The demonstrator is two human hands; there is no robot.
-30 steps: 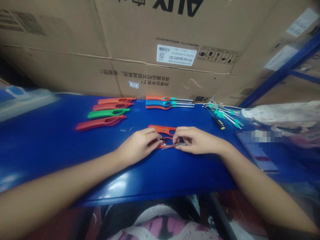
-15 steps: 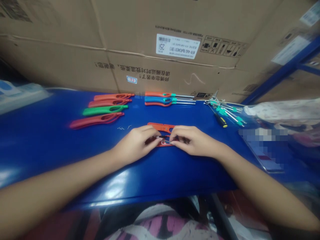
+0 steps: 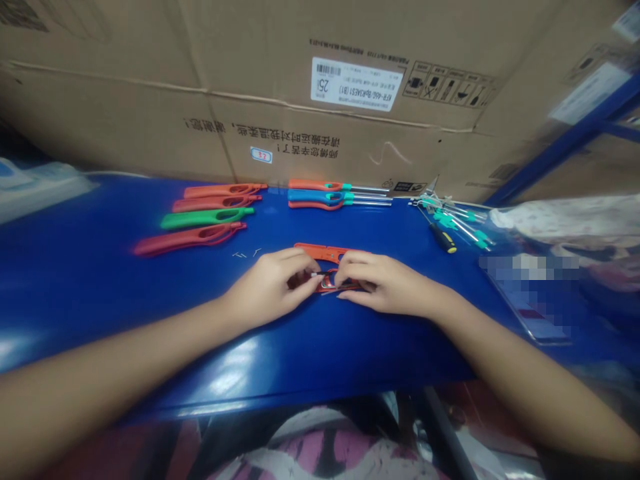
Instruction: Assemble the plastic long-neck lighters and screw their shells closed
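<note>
In the middle of the table lies an open orange lighter shell half (image 3: 327,283), with a thin wire and a small dark part with a white end (image 3: 316,274) in it. My left hand (image 3: 270,281) is closed at the shell's left end, its thumb and fingertips around it beside the dark part. From the right, my right hand (image 3: 383,281) has its curled fingers on the same shell and the wire, covering its right end. Just behind my fingertips rests the other orange shell half (image 3: 320,252), partly hidden by my right hand.
Several lighter handles, such as the green handle (image 3: 207,217), lie at back left, near small screws (image 3: 240,255). Lighters with metal tubes (image 3: 340,197) lie behind my hands. To the right are tube assemblies (image 3: 457,220), a screwdriver (image 3: 444,238) and a phone (image 3: 530,307). A cardboard box (image 3: 150,113) stands behind.
The fingers of my right hand have shifted slightly over the shell, and its thumb has moved down to the near edge. My left hand stays almost in place.
</note>
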